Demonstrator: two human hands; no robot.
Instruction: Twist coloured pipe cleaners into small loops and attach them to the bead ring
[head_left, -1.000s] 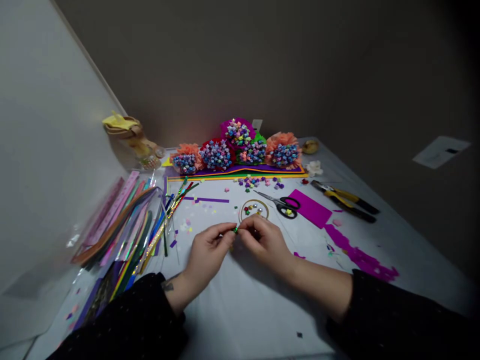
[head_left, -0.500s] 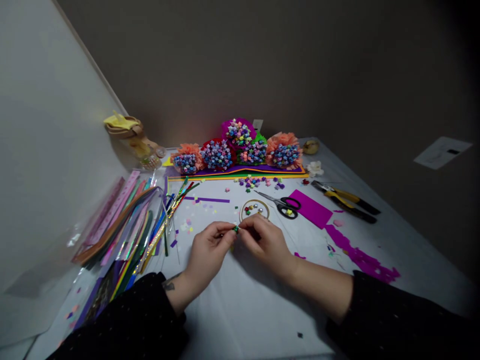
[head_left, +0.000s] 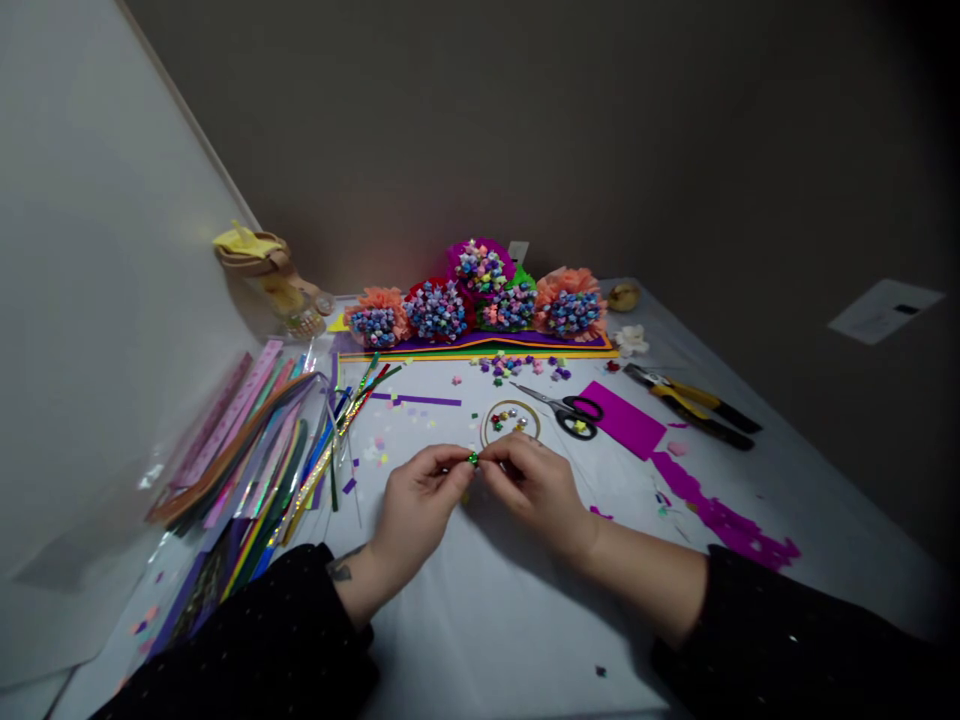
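A tiny shiny green paper star (head_left: 473, 458) is pinched between the fingertips of both hands over the white table. My left hand (head_left: 424, 495) holds it from the left, thumb and forefinger closed. From the other side, my right hand (head_left: 536, 490) grips it the same way, its lower fingers curled out of sight. Just behind my right hand lies a round gold-rimmed ring or dish (head_left: 487, 418) with several small shiny stars in it. Grey scissors with black handles (head_left: 574, 415) rest close by, a yellow star at their handles.
Bundled paper strips (head_left: 300, 450) lie at left. Star-covered paper flowers (head_left: 439, 310) stand at the back on coloured sheets, with loose stars (head_left: 517, 367) before them. To the right are a magenta paper piece (head_left: 622, 420), yellow-black pliers (head_left: 694, 400) and crumpled magenta scraps (head_left: 739, 525).
Both hands keep their pinch on the green star, with hardly any finger movement. The whole view has shifted very slightly.
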